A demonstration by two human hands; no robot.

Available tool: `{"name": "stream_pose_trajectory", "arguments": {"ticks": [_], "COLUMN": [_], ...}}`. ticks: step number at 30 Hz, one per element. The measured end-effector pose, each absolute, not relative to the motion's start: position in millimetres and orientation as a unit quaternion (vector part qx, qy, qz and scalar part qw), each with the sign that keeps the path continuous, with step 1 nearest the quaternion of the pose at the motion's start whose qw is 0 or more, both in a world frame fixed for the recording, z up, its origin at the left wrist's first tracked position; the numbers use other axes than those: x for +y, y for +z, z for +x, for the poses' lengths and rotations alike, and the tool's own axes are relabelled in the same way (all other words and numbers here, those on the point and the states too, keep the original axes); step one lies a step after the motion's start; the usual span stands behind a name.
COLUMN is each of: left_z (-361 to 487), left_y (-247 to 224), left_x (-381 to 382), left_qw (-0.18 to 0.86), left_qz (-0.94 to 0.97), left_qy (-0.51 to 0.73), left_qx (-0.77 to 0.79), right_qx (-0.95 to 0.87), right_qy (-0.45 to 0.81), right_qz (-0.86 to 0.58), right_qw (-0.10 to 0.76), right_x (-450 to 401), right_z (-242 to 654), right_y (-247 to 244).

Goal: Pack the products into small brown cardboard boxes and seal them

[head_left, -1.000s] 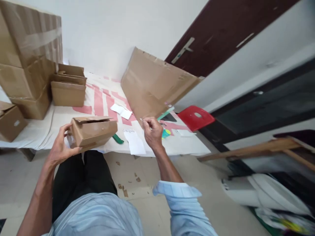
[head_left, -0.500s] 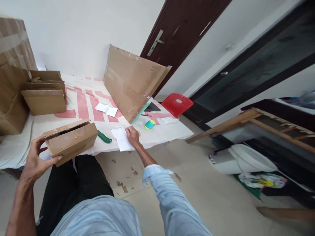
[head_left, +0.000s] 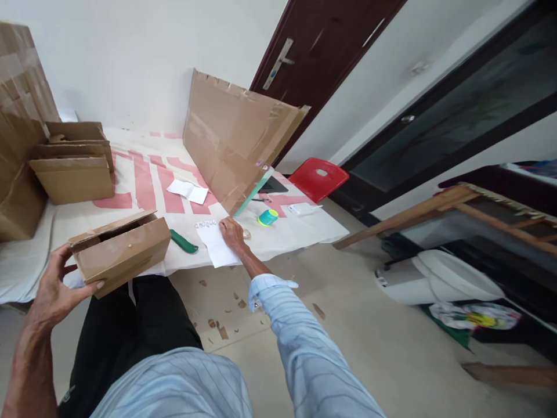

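My left hand (head_left: 56, 290) grips the left end of a small cardboard box (head_left: 126, 255), thumb on its front; the box is tilted, with a gap along its top. My right hand (head_left: 232, 233) rests, fingers closed, at the right edge of a white paper sheet (head_left: 216, 247). Whatever its fingers hold is too small to make out. Small pieces (head_left: 205, 224) lie along the sheet's top edge. A green curved tool (head_left: 183, 241) is between the box and the sheet. To the right of my right hand is a teal and yellow roll (head_left: 267, 217).
A large cardboard panel (head_left: 239, 139) stands on the cloth-covered table (head_left: 304, 232). Several boxes (head_left: 73, 180) sit at the left. A folded paper (head_left: 188, 191) lies behind. Beyond the table are a red chair (head_left: 319, 179) and a wooden frame (head_left: 404, 216).
The view has shifted slightly. My left hand and the box have moved a little left, and my right hand has moved slightly left and up along the sheet's edge.
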State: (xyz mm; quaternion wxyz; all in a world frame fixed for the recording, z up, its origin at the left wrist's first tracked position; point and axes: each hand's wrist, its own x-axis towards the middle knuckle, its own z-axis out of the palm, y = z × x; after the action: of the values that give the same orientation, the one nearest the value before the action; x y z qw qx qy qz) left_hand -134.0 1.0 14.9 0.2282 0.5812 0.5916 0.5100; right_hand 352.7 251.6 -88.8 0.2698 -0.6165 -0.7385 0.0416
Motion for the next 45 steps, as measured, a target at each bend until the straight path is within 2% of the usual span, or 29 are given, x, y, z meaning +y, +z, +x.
{"name": "stream_pose_trajectory", "arguments": {"ticks": [12,20,26,28,33,35,40,45], "left_z": [-138.0,-151.5,-167.3,-167.3,-163.1,-161.1,-149.4,-137.4], "left_y": [14.1,17.0,21.9,24.5,28.0,26.8,27.7,35.5], "left_x": [2.8,-5.3,-17.9,-20.2,-23.6,-23.7,-22.6,-21.5], "left_qw": [0.201,0.228,0.266,0.271,0.294,0.301,0.294,0.29], "left_qz": [0.614,0.623,0.628,0.628,0.618,0.603,0.553,0.51], "left_qy": [0.473,0.454,0.437,0.434,0.428,0.439,0.475,0.503], "left_qx": [0.599,0.595,0.586,0.586,0.59,0.595,0.619,0.635], "right_qx": [-0.758,-0.727,-0.776,-0.81,-0.845,-0.843,-0.843,-0.842], "right_qy": [0.076,0.044,0.046,0.066,0.086,0.079,0.07,0.102], "right_qz": [-0.608,-0.64,-0.575,-0.538,-0.524,-0.531,-0.531,-0.514], "right_qw": [0.224,0.245,0.256,0.226,0.067,0.043,0.05,0.127], "right_x": [247.6,234.8,222.0,213.3,187.6,181.4,179.4,187.2], "right_z": [358.3,354.0,305.2,278.4,227.1,219.6,223.5,226.1], "right_y": [-87.8,-66.4,-48.0,-47.0,-53.1,-54.7,-52.3,-51.2]}}
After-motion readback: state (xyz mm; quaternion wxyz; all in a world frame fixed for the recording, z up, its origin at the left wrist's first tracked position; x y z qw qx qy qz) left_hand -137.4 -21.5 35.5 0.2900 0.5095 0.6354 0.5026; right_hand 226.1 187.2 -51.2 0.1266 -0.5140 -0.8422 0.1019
